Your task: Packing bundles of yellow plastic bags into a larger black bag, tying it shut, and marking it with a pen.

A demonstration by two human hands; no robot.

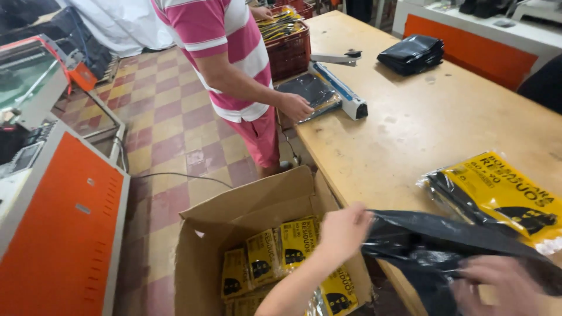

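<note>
Head view: crumpled glossy black bag [433,246]

1. The left hand [344,231] is being held out from the lower edge, forearm bare and angled upward, fingers curled shut in a pinching grip
2. The right hand [497,284] is being held low at the right, blurred, fingers spread and bent

Flat yellow packets with black print [275,257] stand on edge in the open cardboard box [246,205] on the floor. A clear-wrapped yellow-and-black packet [497,193] lies on the table's near right part. More yellow-and-black packets [280,24] fill a red crate [290,52] at the far end.
</note>
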